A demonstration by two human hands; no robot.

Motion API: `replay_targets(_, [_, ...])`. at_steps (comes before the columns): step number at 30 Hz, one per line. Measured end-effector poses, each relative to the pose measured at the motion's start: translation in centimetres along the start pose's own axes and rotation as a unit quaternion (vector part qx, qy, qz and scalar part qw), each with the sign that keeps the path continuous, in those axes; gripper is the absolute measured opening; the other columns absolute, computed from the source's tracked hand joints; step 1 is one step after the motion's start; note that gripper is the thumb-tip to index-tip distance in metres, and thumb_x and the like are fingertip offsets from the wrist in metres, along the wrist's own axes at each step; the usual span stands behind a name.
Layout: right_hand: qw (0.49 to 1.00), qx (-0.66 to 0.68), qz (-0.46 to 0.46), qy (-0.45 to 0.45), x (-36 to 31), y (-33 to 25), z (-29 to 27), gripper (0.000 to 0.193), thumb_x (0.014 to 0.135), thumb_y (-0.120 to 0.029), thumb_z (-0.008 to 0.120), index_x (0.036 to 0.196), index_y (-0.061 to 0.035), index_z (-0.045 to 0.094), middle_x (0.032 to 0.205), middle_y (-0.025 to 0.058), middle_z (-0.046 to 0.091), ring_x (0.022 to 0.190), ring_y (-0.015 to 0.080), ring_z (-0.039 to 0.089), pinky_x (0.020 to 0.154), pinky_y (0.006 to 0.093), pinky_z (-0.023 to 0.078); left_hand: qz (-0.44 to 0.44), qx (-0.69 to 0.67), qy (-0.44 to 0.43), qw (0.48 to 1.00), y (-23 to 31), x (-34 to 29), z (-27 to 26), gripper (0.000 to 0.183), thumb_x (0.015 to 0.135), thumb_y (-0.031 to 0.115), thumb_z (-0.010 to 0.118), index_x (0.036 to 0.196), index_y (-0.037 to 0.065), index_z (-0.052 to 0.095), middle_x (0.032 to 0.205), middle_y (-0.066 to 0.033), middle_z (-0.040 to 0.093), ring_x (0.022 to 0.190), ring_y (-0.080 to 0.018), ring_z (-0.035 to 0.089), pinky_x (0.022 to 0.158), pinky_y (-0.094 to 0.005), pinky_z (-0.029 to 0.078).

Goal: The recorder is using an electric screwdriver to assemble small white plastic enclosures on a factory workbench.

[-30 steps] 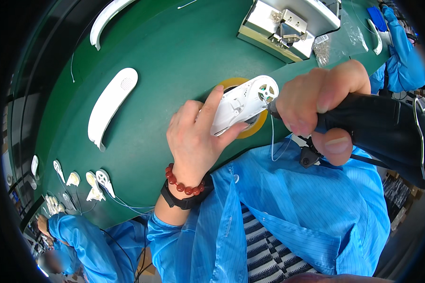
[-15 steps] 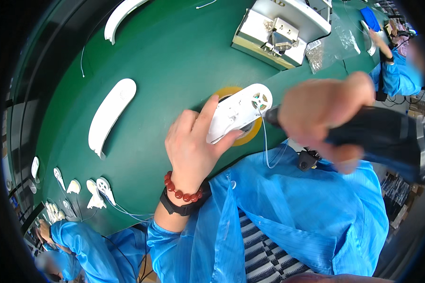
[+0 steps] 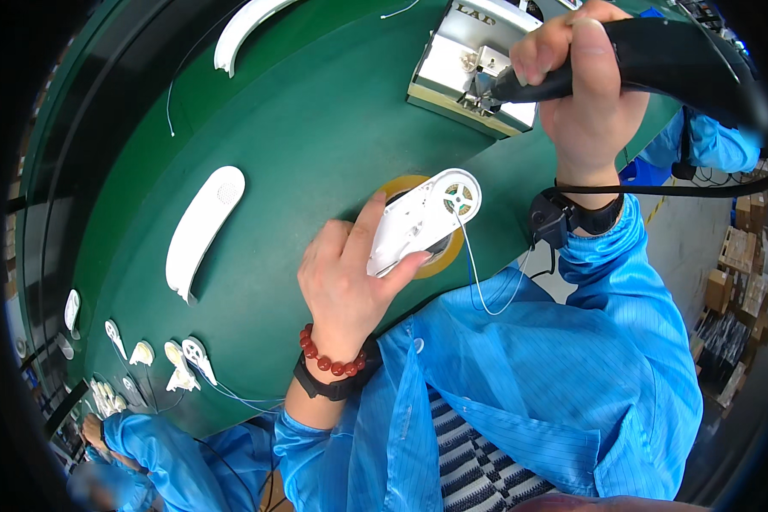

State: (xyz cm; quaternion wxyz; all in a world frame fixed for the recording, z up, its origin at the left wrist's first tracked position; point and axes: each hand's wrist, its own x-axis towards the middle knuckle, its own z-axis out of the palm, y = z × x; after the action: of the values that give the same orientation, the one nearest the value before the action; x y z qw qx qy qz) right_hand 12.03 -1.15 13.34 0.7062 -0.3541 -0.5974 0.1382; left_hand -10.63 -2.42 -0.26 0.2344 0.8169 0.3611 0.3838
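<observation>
My left hand (image 3: pixel 337 277) grips a white plastic housing (image 3: pixel 401 229) by its lower end, fingers and thumb on opposite sides. A round spoked part with copper-coloured pieces (image 3: pixel 458 199) sits at the housing's far end, and a thin pale wire (image 3: pixel 478 282) hangs from it. Beneath the housing lies a roll of yellow tape (image 3: pixel 454 258), partly covered. My right hand (image 3: pixel 596 107) is wrapped around a black electric screwdriver (image 3: pixel 674 64), held nearly level. Its tip is at the metal pick-up of a white screw feeder (image 3: pixel 444 53); whether a screw sits on it is too small to tell.
A curved white cover (image 3: pixel 200 230) lies on the green table (image 3: pixel 299 154), and another white cover (image 3: pixel 243 30) is farther back. Several small wired parts (image 3: pixel 192 354) rest at the left. A co-worker in blue (image 3: pixel 166 452) sits lower left; another blue sleeve (image 3: pixel 712 143) shows at right.
My right hand has carried the screwdriver away from beside the housing, up and back to the screw feeder. My left hand still holds the housing over the tape roll.
</observation>
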Motion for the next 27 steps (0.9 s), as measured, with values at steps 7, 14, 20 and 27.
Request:
replay_targets(7, [1.0, -0.015, -0.003, -0.004, 0.4, 1.2, -0.7, 0.017, 0.094, -0.012, 0.058, 0.09, -0.0014, 0.045, 0.062, 0.0092, 0.053, 0.052, 0.0162, 0.051, 0.053, 0.0296, 0.047, 0.004, 0.004, 0.001, 1.0, -0.1, 0.6, 0.5, 0.067, 0.061, 0.043, 0.084, 0.119, 0.011, 0.069, 0.077, -0.0045, 0.054, 0.065, -0.023, 0.057, 0.059, -0.0365, 0.049])
replay_targets(14, [0.999, -0.034, 0.022, 0.016, 0.3, 1.6, -1.1, 0.017, 0.094, -0.012, 0.058, 0.089, -0.0016, 0.045, 0.062, 0.0089, 0.053, 0.051, 0.0159, 0.051, 0.053, 0.0294, 0.047, 0.003, -0.003, 0.005, 1.0, -0.2, 0.9, 1.1, 0.068, 0.061, 0.042, 0.085, 0.119, 0.011, 0.068, 0.077, -0.0049, 0.054, 0.065, -0.0233, 0.057, 0.058, -0.0365, 0.049])
replay_targets(20, [1.0, -0.004, 0.019, -0.005, 0.9, 2.3, -1.6, 0.016, 0.094, -0.011, 0.057, 0.087, -0.0016, 0.046, 0.062, 0.0084, 0.054, 0.052, 0.0157, 0.052, 0.053, 0.0291, 0.046, 0.001, -0.001, -0.004, 1.0, 0.0, 1.5, 1.4, 0.068, 0.061, 0.042, 0.085, 0.119, 0.011, 0.068, 0.077, -0.0052, 0.054, 0.065, -0.0235, 0.058, 0.058, -0.0365, 0.049])
replay_targets(27, [0.994, -0.005, 0.109, 0.003, 0.0, 2.5, -2.5, 0.014, 0.093, -0.006, 0.056, 0.083, -0.0012, 0.048, 0.064, 0.0079, 0.056, 0.053, 0.0148, 0.054, 0.053, 0.0277, 0.046, -0.003, -0.001, 0.006, 1.0, 0.0, 1.7, 2.0, 0.064, 0.064, 0.042, 0.084, 0.117, 0.011, 0.069, 0.076, -0.0043, 0.054, 0.064, -0.0229, 0.057, 0.058, -0.0356, 0.048])
